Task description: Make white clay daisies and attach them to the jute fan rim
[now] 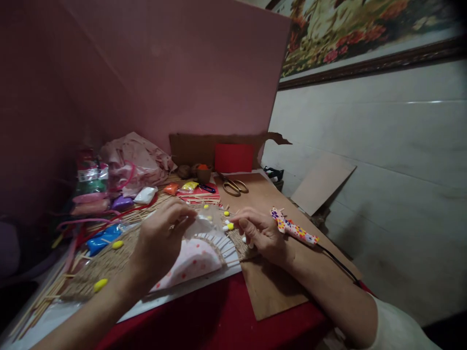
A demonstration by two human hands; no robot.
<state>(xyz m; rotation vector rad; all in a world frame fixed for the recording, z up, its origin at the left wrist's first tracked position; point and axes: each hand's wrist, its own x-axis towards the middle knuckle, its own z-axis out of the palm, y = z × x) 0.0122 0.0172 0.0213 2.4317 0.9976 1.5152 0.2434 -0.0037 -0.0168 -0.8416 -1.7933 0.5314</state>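
My left hand [162, 238] is closed, its fingertips pinching a see-through whitish plastic packet [200, 227] above the craft piece. That piece is a fan shape of brown twine [127, 257] woven over thin sticks, with a pink dotted half-round centre [193, 265]. Small yellow ovals [117, 244] lie on the twine. My right hand [264, 236] is curled with thumb and fingers together over the fan's right side; what it holds, if anything, is too small to make out. Just off its fingertips is a yellow and white lump [228, 227].
A flower-patterned glue gun [295, 229] with a black cord lies right of my right hand on brown board [277, 291]. Scissors [234, 186] lie behind. Coloured clay packets [146, 195], a blue packet [104, 239] and pink cloth [136, 158] fill the left. A red card [234, 158] stands at the back.
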